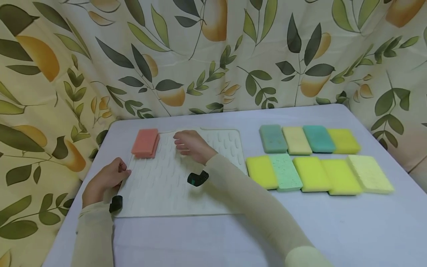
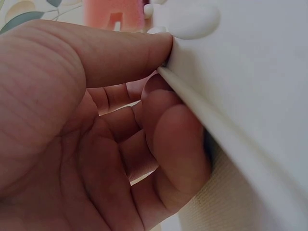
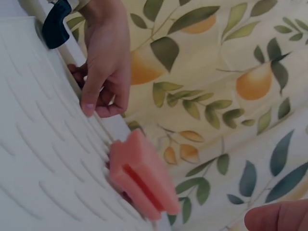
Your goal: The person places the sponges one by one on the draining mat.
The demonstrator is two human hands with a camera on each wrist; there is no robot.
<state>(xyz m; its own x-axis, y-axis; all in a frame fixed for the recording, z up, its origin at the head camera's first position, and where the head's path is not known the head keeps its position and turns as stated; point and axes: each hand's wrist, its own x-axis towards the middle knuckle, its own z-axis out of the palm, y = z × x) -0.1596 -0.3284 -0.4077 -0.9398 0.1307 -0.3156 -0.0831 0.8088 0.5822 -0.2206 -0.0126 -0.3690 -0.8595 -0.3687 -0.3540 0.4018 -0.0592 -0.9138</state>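
Note:
A white ridged mat lies on the table. My left hand pinches its left edge; in the left wrist view the thumb lies on top and the curled fingers are under the lifted rim. A pink grooved sponge sits at the mat's far left corner. Over the mat's far half, right of that sponge and apart from it, my right hand hovers with relaxed fingers and holds nothing. Only a fingertip of it appears in the right wrist view.
Right of the mat stand two rows of sponges: the back row includes a blue-green sponge, the front row a speckled green one and a pale yellow one. A leaf-patterned curtain hangs behind the table.

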